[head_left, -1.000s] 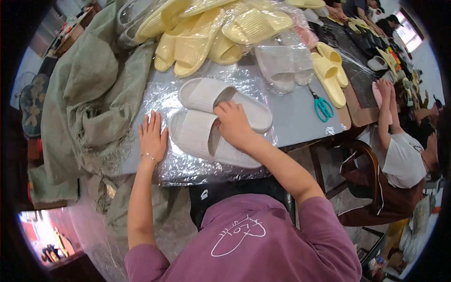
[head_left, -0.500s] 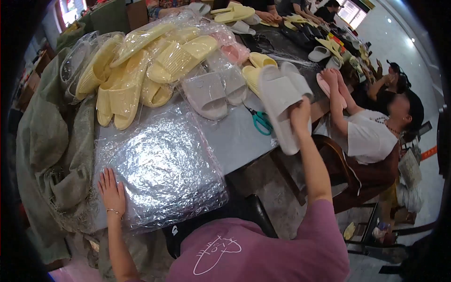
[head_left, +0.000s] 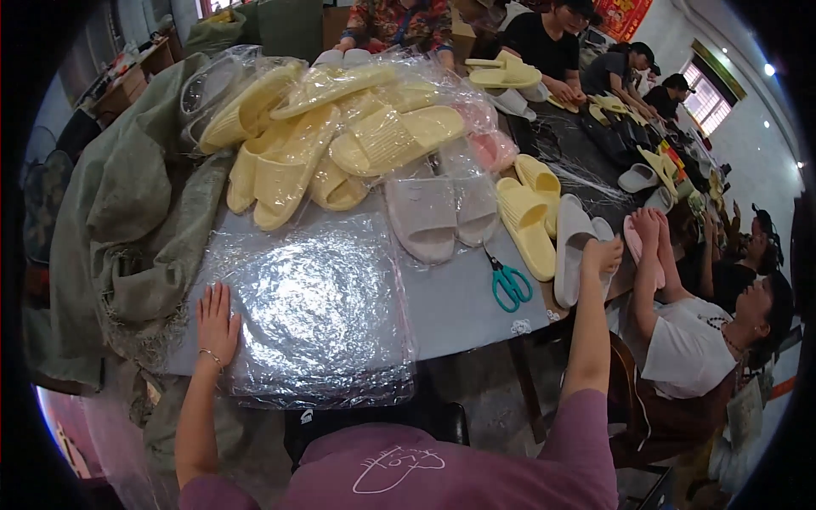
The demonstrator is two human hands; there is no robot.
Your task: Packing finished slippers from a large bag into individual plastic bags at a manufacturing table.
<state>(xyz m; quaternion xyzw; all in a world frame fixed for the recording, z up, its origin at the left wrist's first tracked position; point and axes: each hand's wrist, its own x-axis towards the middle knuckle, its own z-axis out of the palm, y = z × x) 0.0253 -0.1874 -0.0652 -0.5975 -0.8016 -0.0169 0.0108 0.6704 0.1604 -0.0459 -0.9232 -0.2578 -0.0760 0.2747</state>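
My left hand (head_left: 218, 330) lies flat, fingers stretched out, on the left edge of a stack of clear plastic bags (head_left: 314, 297). At the table's right edge, my right hand (head_left: 602, 254) grips a pair of light grey slippers (head_left: 571, 242), its fingers in at the strap opening. Whether their soles rest on the table I cannot tell. Just left of them lies a pair of unwrapped yellow slippers (head_left: 527, 223). Teal-handled scissors (head_left: 511, 287) lie nearer to me. A bagged grey pair (head_left: 423, 219) sits beyond the bag stack.
A heap of bagged yellow slippers (head_left: 285, 166) covers the far left of the table. Green sacking (head_left: 127, 204) hangs along the left side. At right a person in a white shirt (head_left: 693, 353) holds pink slippers (head_left: 643, 246). More people work along the dark table (head_left: 578, 153).
My right hand has carried the grey slippers away from me, down beside the yellow pair. My left hand stays flat on the bags. The view has shifted, showing more of the far side.
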